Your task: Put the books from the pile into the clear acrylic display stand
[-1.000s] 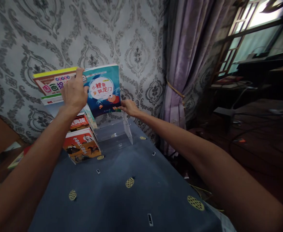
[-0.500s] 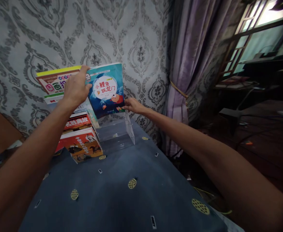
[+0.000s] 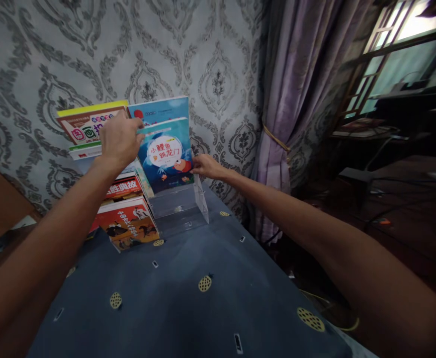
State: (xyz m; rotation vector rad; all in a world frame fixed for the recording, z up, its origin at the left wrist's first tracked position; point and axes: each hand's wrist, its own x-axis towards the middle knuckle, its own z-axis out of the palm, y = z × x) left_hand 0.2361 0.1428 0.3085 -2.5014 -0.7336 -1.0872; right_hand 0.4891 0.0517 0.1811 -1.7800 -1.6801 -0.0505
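A blue picture book (image 3: 167, 161) with a white oval and a red fish on its cover stands upright in the clear tiered rack (image 3: 202, 201). My left hand (image 3: 121, 138) is closed on its upper left corner. At its lower right edge, my right hand (image 3: 207, 166) pinches the cover's side. Directly behind rises another blue book (image 3: 160, 110), its top showing. Left of it in the rack are a brown-and-yellow book (image 3: 76, 123), a red-titled book (image 3: 123, 188) and, lowest in front, an orange book with horses (image 3: 130, 226).
The rack stands on a dark blue tablecloth (image 3: 173, 308) printed with yellow pineapples, close to a patterned wall (image 3: 218, 64). A tied purple curtain (image 3: 281, 114) hangs right of the table. A brown panel (image 3: 1, 204) is at the far left.
The blue fish book has moved down and slightly right with both hands, uncovering the top of the blue book behind it.
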